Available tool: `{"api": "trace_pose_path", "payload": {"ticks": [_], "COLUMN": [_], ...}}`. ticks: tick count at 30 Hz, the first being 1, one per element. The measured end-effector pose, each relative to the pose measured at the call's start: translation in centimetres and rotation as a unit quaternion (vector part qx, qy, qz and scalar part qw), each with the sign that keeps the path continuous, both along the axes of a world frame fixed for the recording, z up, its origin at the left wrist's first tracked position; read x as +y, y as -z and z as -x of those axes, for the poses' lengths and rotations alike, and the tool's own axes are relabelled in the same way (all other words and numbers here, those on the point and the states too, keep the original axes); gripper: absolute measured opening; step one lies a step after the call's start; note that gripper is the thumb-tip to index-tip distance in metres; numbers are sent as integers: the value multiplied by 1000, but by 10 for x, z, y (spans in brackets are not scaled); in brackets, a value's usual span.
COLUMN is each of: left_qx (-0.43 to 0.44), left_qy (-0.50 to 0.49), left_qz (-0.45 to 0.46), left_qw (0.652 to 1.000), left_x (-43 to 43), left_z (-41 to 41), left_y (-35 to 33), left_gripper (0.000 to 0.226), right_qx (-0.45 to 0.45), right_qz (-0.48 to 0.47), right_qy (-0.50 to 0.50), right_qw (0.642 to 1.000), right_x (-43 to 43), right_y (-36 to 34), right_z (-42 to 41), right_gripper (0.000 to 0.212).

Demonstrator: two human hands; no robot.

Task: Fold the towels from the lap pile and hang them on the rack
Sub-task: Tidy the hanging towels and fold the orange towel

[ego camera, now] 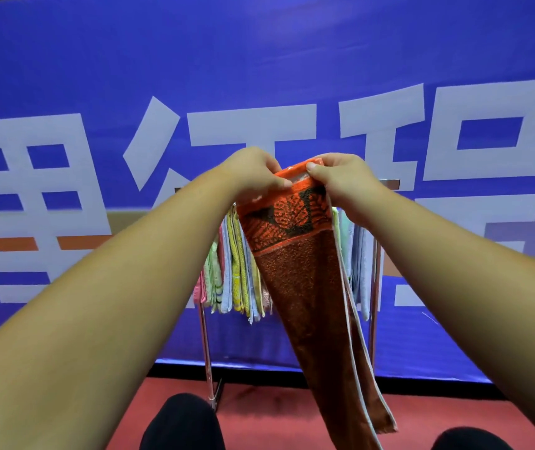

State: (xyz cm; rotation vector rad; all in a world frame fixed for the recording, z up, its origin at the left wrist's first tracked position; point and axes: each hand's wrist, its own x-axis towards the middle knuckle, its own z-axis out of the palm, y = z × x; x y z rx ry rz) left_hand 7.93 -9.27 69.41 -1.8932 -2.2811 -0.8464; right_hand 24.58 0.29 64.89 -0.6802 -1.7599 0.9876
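Partly hidden white characters [253, 125], blue banner [65, 60]

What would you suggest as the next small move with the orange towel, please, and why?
Probably carry it forward and drape it over the rack. The left hand and right hand pinch the top edge of the orange towel, it hangs narrow and apparently folded lengthwise, and the rack with pastel towels stands behind it.

A long rust-brown terry towel [308, 303] with an orange patterned border hangs folded lengthwise, its top edge pinched by the left hand [253, 172] and right hand [344, 178]. Behind it, pastel folded towels [233, 271] drape over a chrome metal rack [207, 352], apparently packed close together.
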Motion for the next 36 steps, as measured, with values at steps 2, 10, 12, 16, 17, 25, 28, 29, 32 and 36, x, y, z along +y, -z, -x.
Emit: {"api": "trace_pose_path", "payload": {"ticks": [2,10,12,16,17,25,28,29,32,36], "left_qx": [14,-177,-235,-361,-392,-504,-532,-542,-579,-625], "left_qy": [-20,-80,-87,-86,-86,-83,-85,-83,-64,-48], "left_qz": [5,27,43,29,27,6,37,43,42,33], "left_qw": [1000,981,967,928,915,860,842,835,812,778], "left_x": [1,3,5,10,11,4,3,3,4,3], "left_z": [-2,-14,-16,-17,-16,-14,-8,-6,-1,5], "left_y": [-2,-14,-17,-16,-16,-23,-24,-23,-19,-14], "left_gripper": [13,14,16,11,11,7,11,14,21,19], "right_qx": [0,24,22,12,12,5,-9,-14,-41,-62], "right_qz": [0,39,43,35,32,15,4,3,-18,-69], "right_qy": [1,-44,-59,-86,-93,-102,-97,-97,-84,-6], "right_qw": [1000,998,997,996,995,995,995,995,995,996], "right_x": [1,-4,-7,-14,-16,-25,-27,-28,-28,-24], "right_y": [1,7,9,11,12,12,11,12,15,20], "right_z": [-2,2,4,10,12,21,21,21,20,28], "right_gripper": [16,11,12,15,17,20,21,20,12,26]}}
